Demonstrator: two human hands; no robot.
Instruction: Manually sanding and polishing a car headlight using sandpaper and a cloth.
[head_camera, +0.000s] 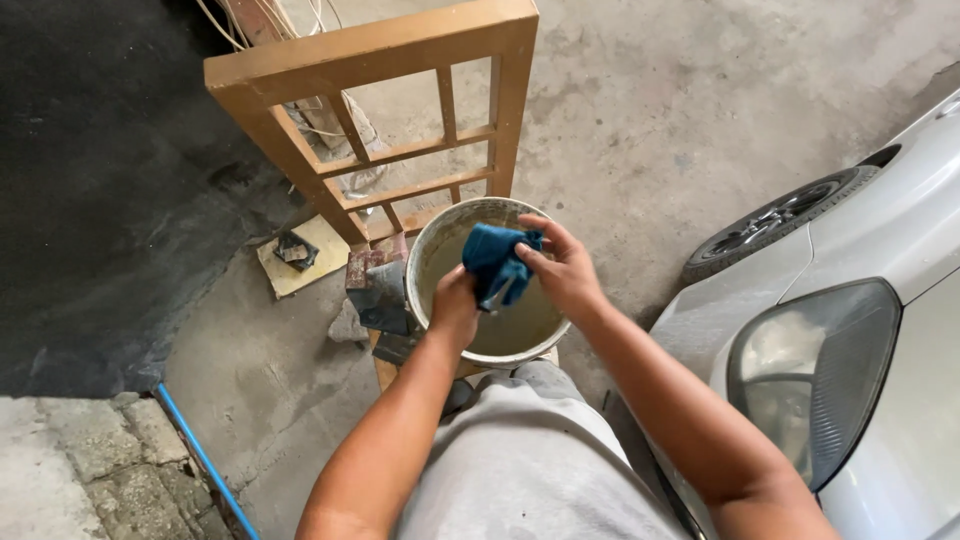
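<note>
A blue cloth (493, 260) is held over a round white bucket (436, 233) of murky brownish water. My left hand (455, 305) grips the cloth's lower end and my right hand (562, 268) grips its upper right side, so the cloth is twisted between the two hands. Both hands sit above the bucket's opening. The bucket stands on the concrete floor just in front of my knees.
A brown wooden window frame (400, 100) stands upright behind the bucket. Bricks and stone pieces (378, 290) lie left of the bucket, beside a tile with a dark object (296, 250). A silver car with headlight (820, 370) and wheel (775, 225) is at the right. A blue pipe (200, 455) runs lower left.
</note>
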